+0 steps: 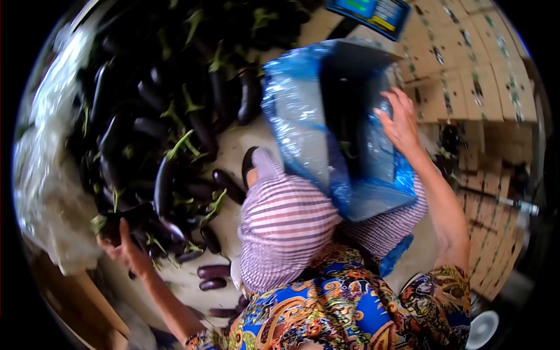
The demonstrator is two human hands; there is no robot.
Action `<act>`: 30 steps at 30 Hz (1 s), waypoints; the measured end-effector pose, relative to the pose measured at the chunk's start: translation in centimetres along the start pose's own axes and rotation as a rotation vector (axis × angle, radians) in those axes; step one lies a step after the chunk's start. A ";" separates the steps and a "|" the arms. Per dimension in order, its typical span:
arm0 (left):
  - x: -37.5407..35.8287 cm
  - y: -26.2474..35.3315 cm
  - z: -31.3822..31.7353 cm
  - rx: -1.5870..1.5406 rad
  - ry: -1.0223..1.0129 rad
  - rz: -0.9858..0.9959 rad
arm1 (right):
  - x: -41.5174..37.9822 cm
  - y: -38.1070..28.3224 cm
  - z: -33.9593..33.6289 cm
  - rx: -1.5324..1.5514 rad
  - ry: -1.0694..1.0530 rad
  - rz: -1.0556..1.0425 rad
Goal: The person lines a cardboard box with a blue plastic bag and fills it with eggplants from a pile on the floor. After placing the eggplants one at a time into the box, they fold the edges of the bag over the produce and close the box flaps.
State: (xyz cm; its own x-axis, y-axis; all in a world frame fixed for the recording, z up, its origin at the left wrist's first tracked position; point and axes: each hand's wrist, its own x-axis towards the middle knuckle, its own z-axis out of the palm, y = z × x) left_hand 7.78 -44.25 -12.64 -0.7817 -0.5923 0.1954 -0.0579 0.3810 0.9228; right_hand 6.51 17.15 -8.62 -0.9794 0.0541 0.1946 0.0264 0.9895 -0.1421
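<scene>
At the lower left of the head view, my left hand (pixel 127 252) is closed around an eggplant (pixel 137 217) with a green cap, at the edge of a large heap of eggplants (pixel 165 178). My right hand (pixel 399 121) reaches to the right side of a box (pixel 373 55) lined with blue plastic film (pixel 297 111). Its fingers are apart and slightly bent over the lined wall, with nothing visible in them. The box stands tilted against my legs. Dark shapes lie inside it, too shaded to make out fully.
Clear plastic sheeting (pixel 49 192) borders the heap on the left. A scale display (pixel 373 13) stands beyond the box. Stacked cardboard boxes (pixel 478 87) line the right side. Several loose eggplants (pixel 213 271) lie on the floor near my knee. A white round container (pixel 483 329) is at the lower right.
</scene>
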 end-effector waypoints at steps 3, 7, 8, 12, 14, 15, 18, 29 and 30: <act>1.7 7.6 3.9 -0.043 -0.139 0.070 | -0.3 2.9 1.5 -0.019 -0.178 0.332; 1.7 16.3 12.6 -0.330 -0.498 -0.005 | -0.1 4.4 2.6 0.274 -0.432 0.588; 1.0 19.0 15.3 -0.302 -0.713 0.025 | 0.2 4.0 1.9 0.342 -0.471 0.616; -4.9 27.6 26.1 -0.136 -1.209 0.250 | -1.7 9.7 8.2 0.539 -0.192 0.262; -8.1 29.1 29.6 -0.081 -1.454 0.212 | -2.0 9.5 8.9 0.484 -0.181 0.230; -9.3 29.7 31.3 0.071 -1.653 0.064 | -2.2 9.2 8.9 0.520 -0.235 0.286; -14.0 26.8 35.3 0.273 -1.690 0.200 | -1.9 7.4 6.5 0.775 -0.600 0.684; -18.7 23.4 37.6 0.422 -1.837 0.488 | -2.1 6.4 5.4 0.539 -0.652 0.688; -18.4 23.5 38.8 0.567 -1.850 0.373 | -2.3 7.2 5.4 0.616 -0.672 0.587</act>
State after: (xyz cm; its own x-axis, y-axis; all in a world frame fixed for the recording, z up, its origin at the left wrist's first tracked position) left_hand -3.29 3.12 -7.43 -0.3577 0.7540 -0.5510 0.3702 0.6562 0.6576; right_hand 7.85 23.39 -15.30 -0.7609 0.2277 -0.6076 0.6056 0.5854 -0.5390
